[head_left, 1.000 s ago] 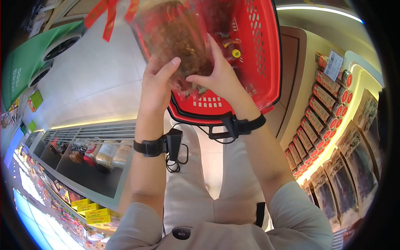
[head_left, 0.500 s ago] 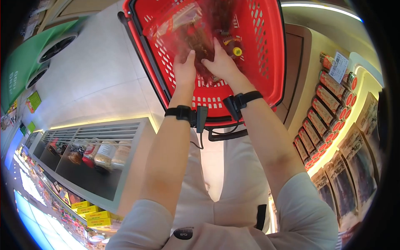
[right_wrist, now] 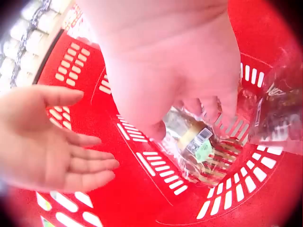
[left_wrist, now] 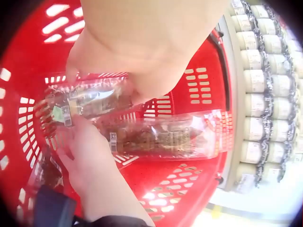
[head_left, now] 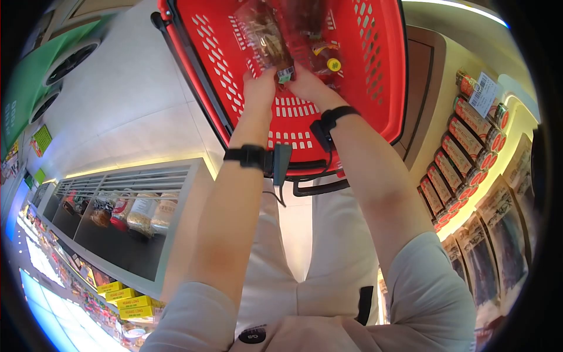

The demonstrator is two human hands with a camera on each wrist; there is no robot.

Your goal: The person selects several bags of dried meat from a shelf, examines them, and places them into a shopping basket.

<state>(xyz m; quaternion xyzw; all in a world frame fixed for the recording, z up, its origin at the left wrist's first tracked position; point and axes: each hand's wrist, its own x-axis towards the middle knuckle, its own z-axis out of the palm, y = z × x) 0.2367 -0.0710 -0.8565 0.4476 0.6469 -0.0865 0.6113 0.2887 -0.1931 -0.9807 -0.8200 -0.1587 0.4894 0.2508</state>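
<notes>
A clear plastic bag of brown dried food (head_left: 262, 36), with a barcode label and green sticker at its near end, lies in the red shopping basket (head_left: 205, 70). My left hand (right_wrist: 61, 142) hovers beside the bag in the right wrist view, fingers stretched and nothing in them. At the bag's labelled end is my right hand (head_left: 309, 85); in the left wrist view its thumb lies along the edge of the bag with relaxed fingers alongside. A second clear bag of brown food (left_wrist: 161, 137) is next to the first.
A packet with a round yellow spot (head_left: 333, 64) sits at the basket's right side. Stacked jars (head_left: 469, 120) and hanging packs (head_left: 504, 240) line the shelf on the right. At left stands a low grey shelf (head_left: 123, 234) with jars. The basket's black handle (head_left: 319, 186) faces my legs.
The bag has gone from above the basket down into it, both hands lowering with it. My left hand has let go of the bag, and the right hand's fingers have loosened.
</notes>
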